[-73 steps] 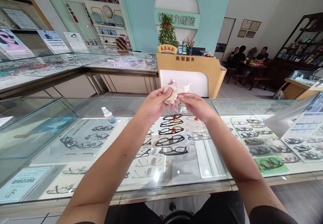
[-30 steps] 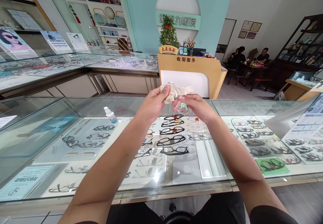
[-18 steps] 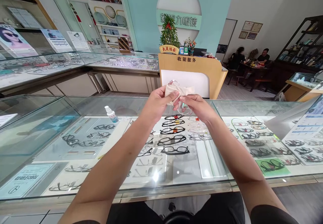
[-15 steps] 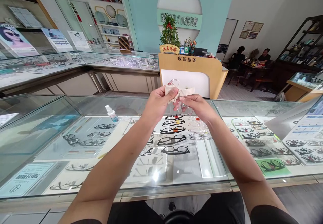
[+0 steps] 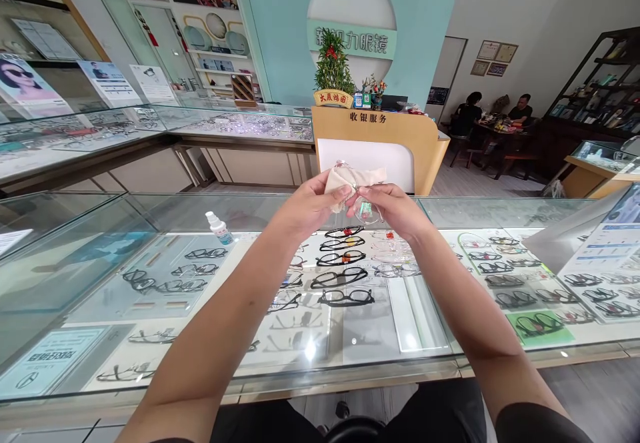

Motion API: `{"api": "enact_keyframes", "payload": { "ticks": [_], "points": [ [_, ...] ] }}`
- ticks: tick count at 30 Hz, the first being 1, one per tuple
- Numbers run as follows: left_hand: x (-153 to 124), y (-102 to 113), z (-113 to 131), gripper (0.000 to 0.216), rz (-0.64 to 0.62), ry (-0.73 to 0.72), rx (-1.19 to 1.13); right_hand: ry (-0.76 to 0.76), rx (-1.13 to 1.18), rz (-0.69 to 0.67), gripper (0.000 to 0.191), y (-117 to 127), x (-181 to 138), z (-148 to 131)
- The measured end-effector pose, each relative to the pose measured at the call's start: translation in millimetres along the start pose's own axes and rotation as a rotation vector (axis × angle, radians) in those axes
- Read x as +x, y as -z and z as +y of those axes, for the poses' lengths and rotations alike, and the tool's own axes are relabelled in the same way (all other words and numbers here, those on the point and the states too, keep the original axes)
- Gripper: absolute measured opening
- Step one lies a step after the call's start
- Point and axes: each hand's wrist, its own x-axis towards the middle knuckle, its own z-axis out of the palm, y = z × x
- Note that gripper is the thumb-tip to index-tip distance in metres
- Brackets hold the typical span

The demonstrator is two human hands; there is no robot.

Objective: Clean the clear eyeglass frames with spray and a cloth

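Both my hands meet above the glass display counter (image 5: 360, 336). My left hand (image 5: 313, 206) pinches a cream-coloured cloth (image 5: 343, 178) that is folded around part of a pair of thin-rimmed eyeglasses (image 5: 367, 211). My right hand (image 5: 393, 208) grips the eyeglasses near their middle, fingertips close to the left thumb. One clear lens with a green mark hangs below the right fingers; the other is mostly covered by the cloth. A white spray bottle (image 5: 219, 228) stands on the counter to the left of my hands.
Under the glass lie rows of spectacle frames (image 5: 346, 296) and a green card (image 5: 540, 328). Beyond the counter is a wooden cashier desk (image 5: 431, 143) with a plant (image 5: 333, 63). Two people sit at a table at the far right. A leaflet stand (image 5: 607, 233) is at right.
The cloth has shifted and spread over the left part of the eyeglasses, and my left hand has turned slightly. The view has moved a little.
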Motion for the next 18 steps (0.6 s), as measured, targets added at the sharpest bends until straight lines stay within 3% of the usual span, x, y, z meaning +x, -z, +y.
{"api": "enact_keyframes", "payload": {
  "ticks": [8, 13, 18],
  "points": [
    [0.5, -11.7, -12.7, 0.051, 0.237, -0.108, 0.07, -0.04, -0.001, -0.027, 0.047, -11.6, 3.9, 12.3],
    [1.5, -5.5, -7.4, 0.056, 0.19, -0.147, 0.085, -0.029, 0.002, -0.008, 0.045, -6.9, 0.4, 7.1],
    [2.3, 5.4, -1.5, 0.051, 0.124, -0.053, 0.033, -0.047, 0.01, 0.03, 0.043, 1.3, 0.4, 5.6]
  ]
}}
